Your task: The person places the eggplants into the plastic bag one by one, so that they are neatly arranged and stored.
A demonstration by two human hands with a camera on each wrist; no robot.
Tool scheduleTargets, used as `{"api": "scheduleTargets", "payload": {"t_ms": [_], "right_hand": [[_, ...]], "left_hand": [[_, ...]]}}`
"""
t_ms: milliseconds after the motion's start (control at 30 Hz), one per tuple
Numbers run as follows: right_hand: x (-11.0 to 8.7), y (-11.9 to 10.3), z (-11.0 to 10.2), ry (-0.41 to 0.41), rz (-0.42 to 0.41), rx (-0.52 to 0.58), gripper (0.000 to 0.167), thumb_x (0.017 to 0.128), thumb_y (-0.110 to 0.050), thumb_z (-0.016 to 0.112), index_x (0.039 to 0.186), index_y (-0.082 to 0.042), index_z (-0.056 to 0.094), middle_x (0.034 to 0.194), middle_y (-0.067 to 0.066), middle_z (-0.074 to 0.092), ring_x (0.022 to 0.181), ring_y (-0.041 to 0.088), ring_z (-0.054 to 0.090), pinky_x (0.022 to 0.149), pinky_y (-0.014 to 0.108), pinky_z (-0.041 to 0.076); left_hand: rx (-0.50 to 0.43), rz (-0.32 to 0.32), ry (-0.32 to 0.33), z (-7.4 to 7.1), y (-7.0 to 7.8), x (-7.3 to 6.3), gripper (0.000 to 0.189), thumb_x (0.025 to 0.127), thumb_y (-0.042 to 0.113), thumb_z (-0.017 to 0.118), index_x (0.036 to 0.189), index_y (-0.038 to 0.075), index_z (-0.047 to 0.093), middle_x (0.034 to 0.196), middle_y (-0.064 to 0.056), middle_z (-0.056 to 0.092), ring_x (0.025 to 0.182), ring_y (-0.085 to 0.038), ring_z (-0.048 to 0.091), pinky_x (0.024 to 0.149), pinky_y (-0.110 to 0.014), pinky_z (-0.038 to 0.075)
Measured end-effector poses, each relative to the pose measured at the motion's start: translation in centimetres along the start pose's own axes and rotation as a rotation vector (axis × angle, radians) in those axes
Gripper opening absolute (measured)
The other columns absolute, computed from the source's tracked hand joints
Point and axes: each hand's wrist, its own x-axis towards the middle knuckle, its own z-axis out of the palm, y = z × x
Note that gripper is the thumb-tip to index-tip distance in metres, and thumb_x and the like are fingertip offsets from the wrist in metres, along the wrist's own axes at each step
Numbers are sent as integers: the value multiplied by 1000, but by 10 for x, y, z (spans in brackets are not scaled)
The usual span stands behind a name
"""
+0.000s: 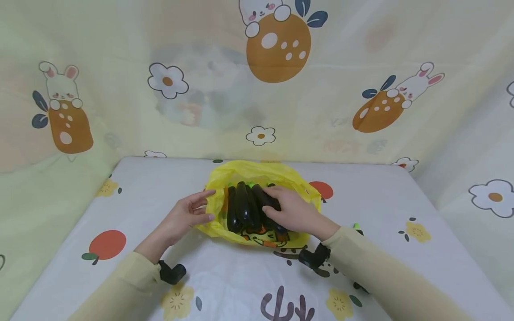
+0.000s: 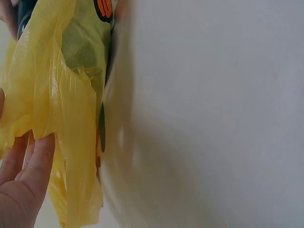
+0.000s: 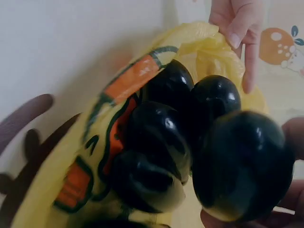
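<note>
A yellow plastic bag [image 1: 241, 168] lies on the table with its mouth spread, and several dark, glossy eggplants [image 1: 242, 203] lie side by side in it. My right hand [image 1: 295, 211] reaches over the bag's right side and grips one eggplant [image 3: 242, 166], thumb and fingers on either side of it. This one sits above the others in the right wrist view. At the bag's left rim my left hand [image 1: 186, 218] holds the plastic between thumb and fingers. Some of its fingertips are hidden behind the yellow film in the left wrist view.
A dark thing with a green tip [image 1: 356, 226] lies mostly hidden under the right sleeve [image 1: 373, 263]. The printed cloth covers the table [image 1: 140, 200], and a patterned curtain [image 1: 201, 111] hangs behind it and at both sides. Black wrist cameras [image 1: 172, 273] sit under both wrists.
</note>
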Motion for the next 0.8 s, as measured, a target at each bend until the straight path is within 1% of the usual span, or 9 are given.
{"api": "scheduleTargets", "payload": {"t_ms": [133,200,333,467,533,633,800], "right_hand": [[19,-3,8,1,51,-35,59,101,-26,60,149,5,47,147,21,57,137,36,55,115,51,46],[28,-2,13,7,68,-46,57,101,-27,60,148,5,49,144,21,60,134,35,57,114,50,47],[39,0,20,28,80,-68,50,102,-25,59,141,5,56,133,20,66,119,30,64,108,48,52],[44,0,24,40,84,-76,44,102,-24,59,133,6,61,123,20,69,107,28,64,100,46,55],[46,-2,26,45,88,-77,44,102,-24,58,133,7,61,123,22,69,108,29,65,99,46,55],[47,-3,27,39,108,-73,48,103,-26,57,136,9,58,128,25,67,114,32,64,101,47,55],[48,-6,28,17,142,-61,55,106,-28,53,144,11,50,141,28,59,130,37,58,111,49,49]], "left_hand": [[-1,-6,2,1,0,1,69,95,9,71,157,14,41,165,-24,28,148,-48,37,117,-56,40],[-2,-10,4,1,0,1,69,95,9,72,157,14,42,165,-24,29,148,-48,37,117,-56,40],[-1,-19,6,2,0,3,69,95,9,72,157,16,42,164,-24,30,147,-47,38,117,-55,41],[-4,-24,7,1,0,3,69,95,9,72,157,16,42,165,-24,30,147,-46,39,116,-54,41],[-11,-23,6,1,0,3,69,95,8,72,157,15,42,165,-24,29,147,-46,38,117,-54,41],[-9,-22,5,1,1,4,69,95,8,72,157,15,42,165,-23,28,148,-46,38,117,-54,40],[-3,-27,8,1,0,4,69,95,9,72,157,16,42,165,-23,29,147,-46,38,117,-55,40]]}}
